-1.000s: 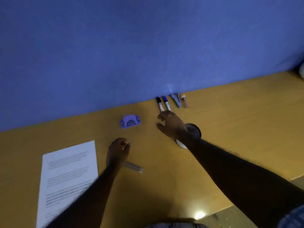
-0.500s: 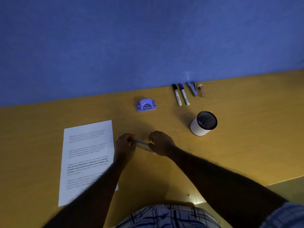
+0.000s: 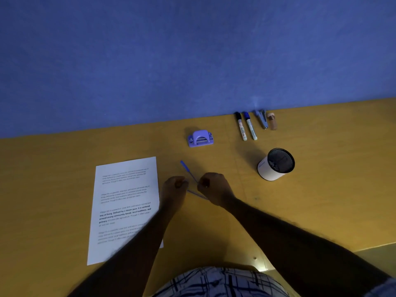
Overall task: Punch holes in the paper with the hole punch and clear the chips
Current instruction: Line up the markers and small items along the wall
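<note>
A white printed paper sheet (image 3: 126, 202) lies flat on the yellow desk at the left. Farther back at the centre, the purple hole punch (image 3: 200, 138) stands untouched near the wall. My right hand (image 3: 215, 188) is closed around a thin blue pen (image 3: 187, 170) whose tip points up and to the left. Just right of the sheet's edge, my left hand (image 3: 174, 187) is curled into a fist, and nothing shows in it. A second thin blue stick (image 3: 197, 195) lies on the desk between and below the hands.
Two markers (image 3: 246, 126), a stapler remover (image 3: 261, 119) and a small bottle (image 3: 272, 121) lie against the blue wall at the back right. A white cup with a dark mesh inside (image 3: 275, 165) stands right of my hands. The desk edge runs at the lower right.
My right hand came back from the markers to the middle of the desk beside my left hand. It now holds the blue pen raised, pointing up-left. The view tilted downward.
</note>
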The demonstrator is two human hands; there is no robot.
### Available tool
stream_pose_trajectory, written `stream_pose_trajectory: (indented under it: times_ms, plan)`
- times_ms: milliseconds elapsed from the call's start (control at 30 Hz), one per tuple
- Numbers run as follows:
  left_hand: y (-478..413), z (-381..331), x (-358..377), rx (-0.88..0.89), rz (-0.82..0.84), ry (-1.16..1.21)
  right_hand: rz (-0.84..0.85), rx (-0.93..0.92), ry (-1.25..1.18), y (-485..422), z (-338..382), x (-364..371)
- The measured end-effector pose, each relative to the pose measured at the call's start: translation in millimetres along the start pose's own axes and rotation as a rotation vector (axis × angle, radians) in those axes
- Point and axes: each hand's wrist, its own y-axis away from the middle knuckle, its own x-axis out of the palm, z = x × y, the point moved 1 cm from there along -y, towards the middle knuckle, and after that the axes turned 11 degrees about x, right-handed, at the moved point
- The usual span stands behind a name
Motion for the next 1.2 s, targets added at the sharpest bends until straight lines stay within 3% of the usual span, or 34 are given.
stream_pose_trajectory:
  times_ms: [100, 233, 467, 667, 733, 933, 1200]
  plan:
    - [-4.5, -13.1, 3.3, 0.000, -0.010, 0.197, 0.009, -0.070, -0.054, 6.3, 8.7, 4.3]
    - [-9.5, -15.9, -2.9, -0.015, -0.112, 0.222, 0.039, -0.098, -0.039, 6.4, 9.3, 9.3]
    - [-23.2, 6.0, -44.1, -0.056, -0.273, 0.261, 0.121, -0.099, 0.421, 8.6, -2.0, 13.2]
    - [-27.2, 13.8, -55.5, -0.050, -0.301, 0.240, 0.099, -0.093, 0.435, 8.1, -0.8, 17.3]
    - [-26.5, 13.0, -49.4, -0.057, -0.291, 0.324, 0.077, -0.043, 0.370, 7.7, 0.0, 12.9]
    - [-35.8, -6.8, -8.6, -0.014, -0.066, 0.392, 0.008, 0.122, -0.234, -0.1, 1.7, -17.5]
    - [-66.4, -43.6, 39.4, 0.034, 0.100, 0.472, 0.042, 0.180, -0.417, -11.2, -17.0, -53.7]
